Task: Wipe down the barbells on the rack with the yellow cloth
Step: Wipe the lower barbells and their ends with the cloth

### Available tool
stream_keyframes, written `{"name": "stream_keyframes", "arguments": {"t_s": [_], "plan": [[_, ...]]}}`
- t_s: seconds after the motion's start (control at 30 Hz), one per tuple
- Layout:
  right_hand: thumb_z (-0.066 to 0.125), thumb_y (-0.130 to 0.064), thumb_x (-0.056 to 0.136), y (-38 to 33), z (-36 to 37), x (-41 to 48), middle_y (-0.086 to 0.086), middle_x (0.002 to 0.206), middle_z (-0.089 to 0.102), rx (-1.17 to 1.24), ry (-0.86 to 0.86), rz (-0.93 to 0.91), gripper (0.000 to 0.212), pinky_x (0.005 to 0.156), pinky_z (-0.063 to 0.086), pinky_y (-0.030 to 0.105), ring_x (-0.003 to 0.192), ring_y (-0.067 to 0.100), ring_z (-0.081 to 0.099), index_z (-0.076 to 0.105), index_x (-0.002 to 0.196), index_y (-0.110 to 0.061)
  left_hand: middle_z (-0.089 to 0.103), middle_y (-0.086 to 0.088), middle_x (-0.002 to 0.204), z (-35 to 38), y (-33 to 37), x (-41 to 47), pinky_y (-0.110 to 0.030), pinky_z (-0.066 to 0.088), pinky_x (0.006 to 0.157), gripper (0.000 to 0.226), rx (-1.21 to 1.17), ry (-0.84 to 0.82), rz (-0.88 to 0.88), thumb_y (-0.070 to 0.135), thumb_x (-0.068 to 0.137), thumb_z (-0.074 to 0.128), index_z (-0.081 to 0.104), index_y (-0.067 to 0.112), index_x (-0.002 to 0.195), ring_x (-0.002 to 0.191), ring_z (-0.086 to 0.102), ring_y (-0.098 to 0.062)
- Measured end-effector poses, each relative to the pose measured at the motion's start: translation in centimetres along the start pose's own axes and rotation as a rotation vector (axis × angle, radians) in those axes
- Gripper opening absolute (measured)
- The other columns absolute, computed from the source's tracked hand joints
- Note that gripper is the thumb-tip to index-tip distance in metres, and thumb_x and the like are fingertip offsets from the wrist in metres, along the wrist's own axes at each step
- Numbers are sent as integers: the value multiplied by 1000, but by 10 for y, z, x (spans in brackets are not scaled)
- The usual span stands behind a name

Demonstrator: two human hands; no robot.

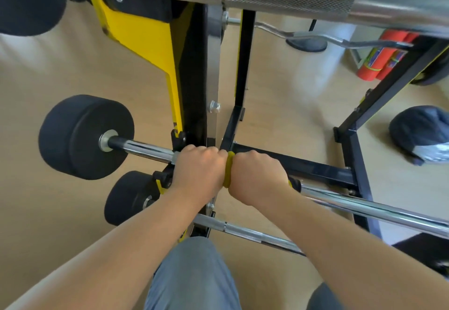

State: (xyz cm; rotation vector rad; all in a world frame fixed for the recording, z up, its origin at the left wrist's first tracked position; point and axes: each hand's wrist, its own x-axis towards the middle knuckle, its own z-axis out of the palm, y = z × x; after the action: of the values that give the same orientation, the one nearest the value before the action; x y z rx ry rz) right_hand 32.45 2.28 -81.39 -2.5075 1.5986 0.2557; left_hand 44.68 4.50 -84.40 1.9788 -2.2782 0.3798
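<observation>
Head view: left hand [198, 166] and right hand [257, 176], fists side by side, each curled round the low barbell [143, 149] at the rack upright [194, 79]. The yellow cloth [229, 171] shows only as a strip between them. Risk: a leftward stroke may jam knuckles against the upright, or the bunched cloth may slip free.

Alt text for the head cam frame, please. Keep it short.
The left hand and right hand grip a chrome barbell side by side on a black and yellow rack, with a yellow cloth showing between them. A black weight plate caps the bar's left end; a second barbell sits lower, nearer the person.
</observation>
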Motion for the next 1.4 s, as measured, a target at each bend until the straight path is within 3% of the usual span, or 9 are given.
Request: {"name": "stream_keyframes", "arguments": {"t_s": [0.13,0.2,0.37,0.53,0.7,0.93,1.13,1.3,1.4], "plan": [[78,-32,81,11,-32,20,2,99,59,213,-574,-36,36,79,47,36,86,19,57,57,110,-24,65,4,82,3,4,-5,-31,43,76,10,14,42,-3,32,93,61,60,22,92,80,64,-17],[75,-29,84,10,-27,19,2,96,60,147,-499,-64,30,78,48,36,85,20,59,61,109,-20,65,3,78,2,5,-3,-32,46,74,11,7,36,7,32,91,64,61,22,86,76,65,-18],[57,-15,93,1,14,-18,-2,69,49,-42,216,13,4,58,43,35,63,22,53,60,96,-16,57,0,59,0,8,-4,-33,45,60,26,7,75,-13,10,67,81,56,19,67,56,60,-23],[57,-12,93,6,30,-29,2,80,61,-119,479,-91,7,57,36,34,71,24,62,52,98,-14,60,-4,70,-4,15,-16,-38,44,65,27,28,118,-60,11,65,82,59,14,77,67,61,-27],[64,-13,89,36,35,-46,4,89,63,-140,456,-118,21,65,45,36,78,25,63,51,106,-14,60,-4,88,-10,31,-19,-42,46,80,38,15,62,-28,23,68,83,58,14,96,86,61,-27],[62,-19,86,155,46,-105,1,78,63,-179,489,23,13,60,41,34,67,25,62,54,97,-19,61,0,98,-18,119,-5,-38,46,81,40,-148,72,201,31,81,74,53,19,113,91,61,-21],[71,-28,79,252,59,-158,-2,71,61,-219,491,158,18,60,51,34,60,22,60,58,88,-20,63,3,105,-29,209,15,-33,47,71,47,-268,23,406,46,86,64,48,23,124,91,63,-19],[73,-32,76,311,55,-193,-3,68,57,-274,433,269,23,58,49,33,56,20,52,56,88,-22,63,1,93,-38,276,32,-32,40,54,41,-182,10,473,49,87,61,46,22,115,76,63,-23],[61,-64,80,327,46,-196,-4,68,55,-260,226,390,39,58,50,34,60,20,55,60,91,-27,63,-1,86,-40,301,43,-33,37,54,31,-148,-30,469,44,91,57,49,19,108,69,59,-26]]}}
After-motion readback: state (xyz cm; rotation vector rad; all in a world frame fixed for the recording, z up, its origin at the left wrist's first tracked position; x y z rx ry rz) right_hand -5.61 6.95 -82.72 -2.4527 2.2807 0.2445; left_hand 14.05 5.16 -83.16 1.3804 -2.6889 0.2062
